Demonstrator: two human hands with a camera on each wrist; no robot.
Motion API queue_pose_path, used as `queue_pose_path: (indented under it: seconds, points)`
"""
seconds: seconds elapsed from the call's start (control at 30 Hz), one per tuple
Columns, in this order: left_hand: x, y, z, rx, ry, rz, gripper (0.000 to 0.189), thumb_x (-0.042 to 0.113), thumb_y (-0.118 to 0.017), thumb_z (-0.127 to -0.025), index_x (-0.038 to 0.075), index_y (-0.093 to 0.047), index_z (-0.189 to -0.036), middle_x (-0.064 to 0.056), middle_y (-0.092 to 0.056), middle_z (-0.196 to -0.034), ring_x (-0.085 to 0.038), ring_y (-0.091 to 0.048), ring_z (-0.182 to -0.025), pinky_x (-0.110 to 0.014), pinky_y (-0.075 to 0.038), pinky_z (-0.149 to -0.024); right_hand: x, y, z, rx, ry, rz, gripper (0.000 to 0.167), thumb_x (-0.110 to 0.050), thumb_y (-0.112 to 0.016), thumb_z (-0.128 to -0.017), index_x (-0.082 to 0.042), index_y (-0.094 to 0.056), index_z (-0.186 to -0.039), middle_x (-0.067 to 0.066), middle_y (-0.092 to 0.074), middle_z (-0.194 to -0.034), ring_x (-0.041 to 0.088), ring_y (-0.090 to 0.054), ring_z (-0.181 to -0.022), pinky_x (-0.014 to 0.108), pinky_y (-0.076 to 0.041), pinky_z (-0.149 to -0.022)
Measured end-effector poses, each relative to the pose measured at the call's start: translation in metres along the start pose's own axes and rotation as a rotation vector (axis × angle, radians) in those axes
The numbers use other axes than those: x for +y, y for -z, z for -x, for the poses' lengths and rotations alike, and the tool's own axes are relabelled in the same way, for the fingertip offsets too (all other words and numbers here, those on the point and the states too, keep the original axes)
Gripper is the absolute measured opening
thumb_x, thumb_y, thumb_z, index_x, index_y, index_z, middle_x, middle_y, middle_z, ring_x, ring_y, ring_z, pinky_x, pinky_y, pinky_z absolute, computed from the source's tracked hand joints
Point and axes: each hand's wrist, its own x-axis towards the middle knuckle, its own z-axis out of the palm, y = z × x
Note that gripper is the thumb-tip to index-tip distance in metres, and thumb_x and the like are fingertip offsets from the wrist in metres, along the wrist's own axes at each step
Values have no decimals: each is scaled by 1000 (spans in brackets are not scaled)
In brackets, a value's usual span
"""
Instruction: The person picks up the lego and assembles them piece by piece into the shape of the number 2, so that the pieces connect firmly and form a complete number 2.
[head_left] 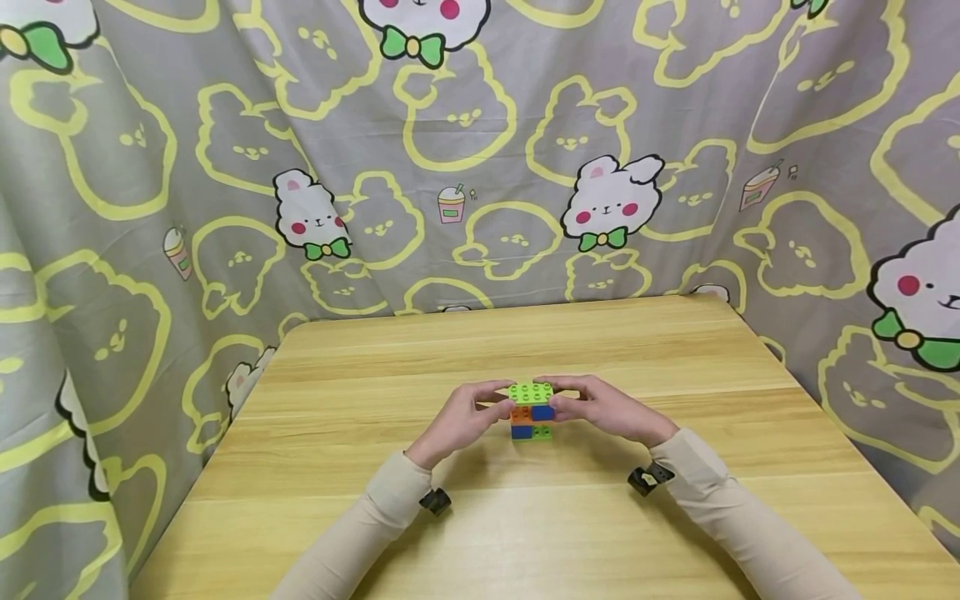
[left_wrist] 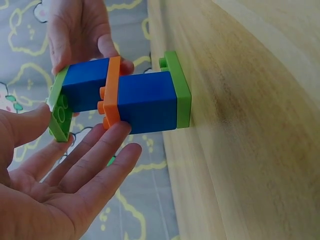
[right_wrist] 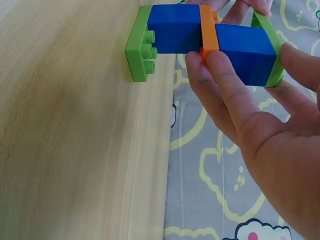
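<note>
A small stack of toy building bricks stands upright on the table, under both hands. From the bottom it has a green plate (left_wrist: 183,97), a blue brick (left_wrist: 148,102) on the left half, an orange plate (right_wrist: 209,31), a second blue brick (right_wrist: 247,52) on the right half, and a green top plate (head_left: 531,392). My left hand (head_left: 461,418) pinches the left end of the top plate between thumb and finger, other fingers near the orange plate. On the opposite end my right hand (head_left: 611,408) pinches the same plate, a fingertip touching the orange plate.
The wooden table (head_left: 480,533) spreads around the stack. A grey curtain (head_left: 495,250) with yellow outlines and cartoon animals hangs behind the table and along its sides. Dark wrist devices (head_left: 435,502) sit at the cuffs of both beige sleeves.
</note>
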Motion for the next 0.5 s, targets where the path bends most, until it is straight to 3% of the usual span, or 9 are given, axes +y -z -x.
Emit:
queue_pose_path:
  seconds: [0.23,0.5]
  points:
    - [0,0,0,0,7,-11,44,33,-63,-104,15,-60,-144,-15,-70,-126,-34,-72,-107,-44,-59,-91,1,1,0,-5,-1,-3,54,-29,-53,-108,-6,-42,-156,23,-49,-151,30,-66,-121,53,-50,-104]
    - [0,0,0,-1,0,-6,44,32,-63,-103,14,-60,-144,-14,-71,-126,-35,-72,-107,-48,-58,-93,1,1,1,-14,-10,0,56,-31,-54,-108,-7,-41,-157,21,-51,-149,29,-66,-121,50,-51,-104]
